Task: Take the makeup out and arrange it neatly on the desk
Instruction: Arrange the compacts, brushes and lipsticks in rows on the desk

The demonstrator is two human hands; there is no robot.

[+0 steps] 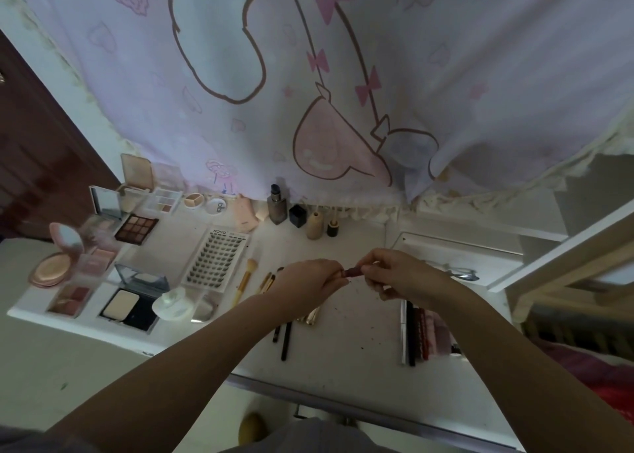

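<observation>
A: What is being held at the middle of the frame?

B: A small dark red tube [352, 272], likely a lipstick, held level above the white desk [356, 360]. The left hand [310, 282] has its fingers curled round the tube's left end, and the right hand [399, 275] pinches the right end with fingers bent. Both hands are closed on it.

A: What lies right below the hands?

B: Two black pencils [285, 339] side by side, pointing toward the lower edge, and a gold tube [310, 315] partly hidden under the left wrist. Just left of them are a gold-handled brush [246, 277] and another slim gold stick [267, 281].

A: And further out?

B: Left of centre sits a tray of false lashes [219, 258]. Beyond it, toward the left edge, are a brown eyeshadow palette [136, 228], a black powder compact [132, 306] with its lid up, a round pink compact [53, 267] and a blush palette [70, 300]. At the back, under the pink cartoon curtain [343, 75], stand a foundation bottle [277, 205], a black cube bottle [297, 215] and a beige bottle [314, 225]. Right of the hands, a row of slim tubes [423, 332] lies parallel.
</observation>
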